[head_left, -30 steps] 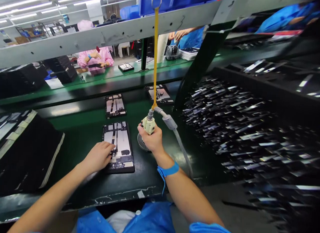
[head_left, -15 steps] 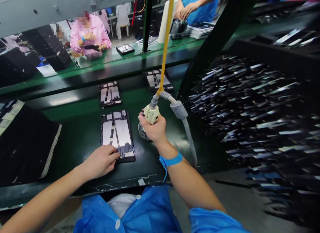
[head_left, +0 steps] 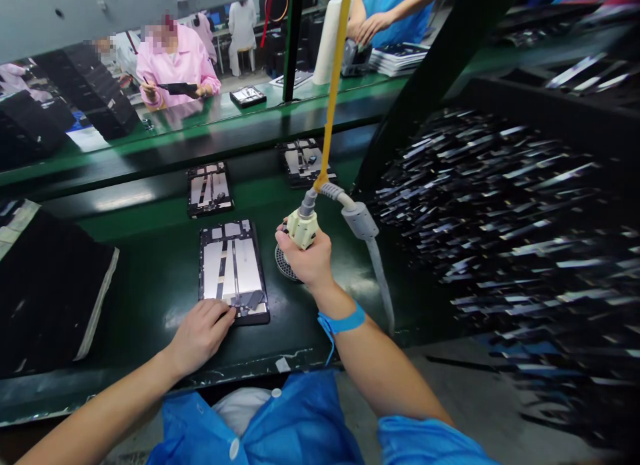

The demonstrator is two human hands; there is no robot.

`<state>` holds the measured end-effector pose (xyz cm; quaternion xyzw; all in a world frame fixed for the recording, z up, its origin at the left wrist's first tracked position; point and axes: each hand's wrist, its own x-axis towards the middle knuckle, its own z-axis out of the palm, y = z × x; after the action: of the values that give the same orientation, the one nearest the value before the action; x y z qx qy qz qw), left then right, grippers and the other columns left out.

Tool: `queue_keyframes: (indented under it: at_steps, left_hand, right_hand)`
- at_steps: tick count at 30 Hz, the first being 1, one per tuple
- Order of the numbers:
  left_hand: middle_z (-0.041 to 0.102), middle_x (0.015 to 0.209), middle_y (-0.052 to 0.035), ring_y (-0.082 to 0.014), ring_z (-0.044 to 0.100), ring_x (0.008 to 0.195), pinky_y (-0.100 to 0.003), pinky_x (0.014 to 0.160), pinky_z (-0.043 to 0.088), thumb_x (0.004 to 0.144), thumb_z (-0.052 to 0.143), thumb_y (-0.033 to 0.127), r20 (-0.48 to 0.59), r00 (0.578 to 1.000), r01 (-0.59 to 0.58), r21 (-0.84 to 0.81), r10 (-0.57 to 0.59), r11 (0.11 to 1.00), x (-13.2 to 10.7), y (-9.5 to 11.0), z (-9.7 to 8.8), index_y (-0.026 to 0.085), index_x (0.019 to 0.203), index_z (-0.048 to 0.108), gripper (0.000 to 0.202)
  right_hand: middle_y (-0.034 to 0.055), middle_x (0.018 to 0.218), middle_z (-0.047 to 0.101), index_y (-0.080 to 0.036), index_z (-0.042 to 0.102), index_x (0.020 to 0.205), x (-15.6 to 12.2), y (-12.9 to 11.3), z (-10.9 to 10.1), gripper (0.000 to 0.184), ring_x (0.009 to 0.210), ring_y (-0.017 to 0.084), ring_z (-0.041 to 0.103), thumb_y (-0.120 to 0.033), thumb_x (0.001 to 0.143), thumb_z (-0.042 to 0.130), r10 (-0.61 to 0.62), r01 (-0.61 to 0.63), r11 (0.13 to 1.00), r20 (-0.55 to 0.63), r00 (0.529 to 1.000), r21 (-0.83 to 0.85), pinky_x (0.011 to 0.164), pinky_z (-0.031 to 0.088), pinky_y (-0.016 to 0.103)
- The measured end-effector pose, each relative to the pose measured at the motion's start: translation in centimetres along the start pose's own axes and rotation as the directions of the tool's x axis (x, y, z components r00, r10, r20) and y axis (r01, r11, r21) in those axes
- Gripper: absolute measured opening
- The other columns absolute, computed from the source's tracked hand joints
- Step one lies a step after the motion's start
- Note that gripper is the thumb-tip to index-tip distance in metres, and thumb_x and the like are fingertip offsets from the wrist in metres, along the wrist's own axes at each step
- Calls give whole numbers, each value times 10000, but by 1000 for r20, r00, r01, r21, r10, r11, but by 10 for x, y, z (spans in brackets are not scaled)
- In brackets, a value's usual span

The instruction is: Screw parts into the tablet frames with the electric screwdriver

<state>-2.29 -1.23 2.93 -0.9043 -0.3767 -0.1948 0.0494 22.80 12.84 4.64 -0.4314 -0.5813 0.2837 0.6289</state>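
Observation:
An opened tablet (head_left: pixel 243 262) lies flat on the green work surface, its pale inner panels and dark ribbon strips facing up. My left hand (head_left: pixel 203 335) rests at its lower left corner, fingers bent and close together, fingertips touching the small parts there; what they pinch, if anything, is hidden. A small dark flap (head_left: pixel 254 300) sits beside those fingertips. To the right, my right hand (head_left: pixel 311 257) is wrapped around an electric screwdriver (head_left: pixel 302 229), upright with a grey cable at its top. Its lower end is hidden. Beneath that hand shows a round perforated dish (head_left: pixel 285 262).
Two more opened tablets, one at left (head_left: pixel 210 188) and one at right (head_left: pixel 305 164), lie farther back. A yellow cord (head_left: pixel 331 98) hangs above the screwdriver. Black stacks (head_left: pixel 55 292) stand left; a large blurred rack (head_left: pixel 500 218) fills the right. A person in pink (head_left: pixel 177 68) works opposite.
My left hand has shifted slightly left and down. The dark flap by its fingertips lies differently. Both farther tablets have moved a little left. My right hand has hardly moved.

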Motion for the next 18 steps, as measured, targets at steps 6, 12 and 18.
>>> queue_keyframes:
  at_steps: [6,12,18]
  left_hand:
    - [700,1023,-117,-239,666,957,-400,844,589,974,590,89,-18,998,60,-29,-60,998,3,5,2,145,1163,660,210]
    - [700,1113,-112,-284,643,1145,-631,1101,472,978,580,69,-49,989,136,-13,-137,991,-5,4,8,167,1214,650,266]
    - [710,1049,-127,-268,670,1049,-515,1020,558,965,578,51,47,999,-3,-17,4,1000,1,-2,2,101,1132,662,193]
  right_hand:
    - [12,879,754,-243,700,948,-2,0,-1,163,776,198,720,-351,840,757,4,-4,1000,15,1000,5,780,595,355]
    - [23,887,749,-234,705,954,-3,-1,-3,182,794,202,723,-368,839,749,21,-21,1000,13,1000,-22,780,606,359]
    - [21,892,749,-226,705,982,-4,0,-3,208,751,187,705,-368,836,748,59,-59,998,25,998,-21,748,610,358]
